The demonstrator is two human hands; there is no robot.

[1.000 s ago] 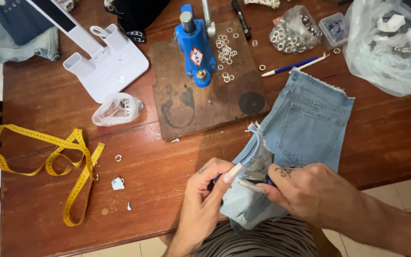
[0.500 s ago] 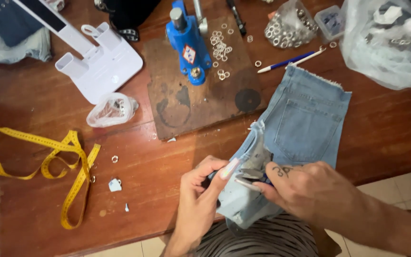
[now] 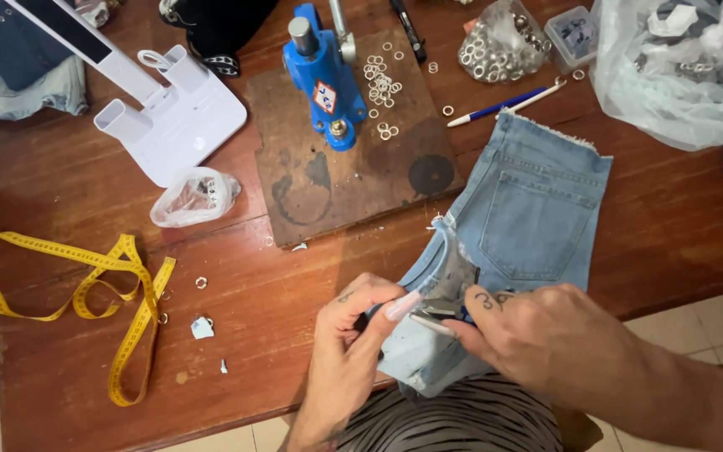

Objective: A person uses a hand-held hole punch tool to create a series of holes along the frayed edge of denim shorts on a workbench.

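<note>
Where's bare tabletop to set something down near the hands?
Free: the wood between the yellow tape measure and the left hand, bar a few small scraps; also right of the denim shorts, below the plastic bag. Crowded: the far edge around the blue press and loose rings.

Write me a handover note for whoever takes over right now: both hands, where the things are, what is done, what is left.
Left hand pinches the denim shorts at the folded waistband edge.
Right hand grips the same fold from the other side; a small dark tool between the hands is mostly hidden.
Blue press stands untouched on its wooden board, loose metal rings beside it.
No ring visibly fitted on the shorts; whether the fold is marked or punched cannot be told.
</note>
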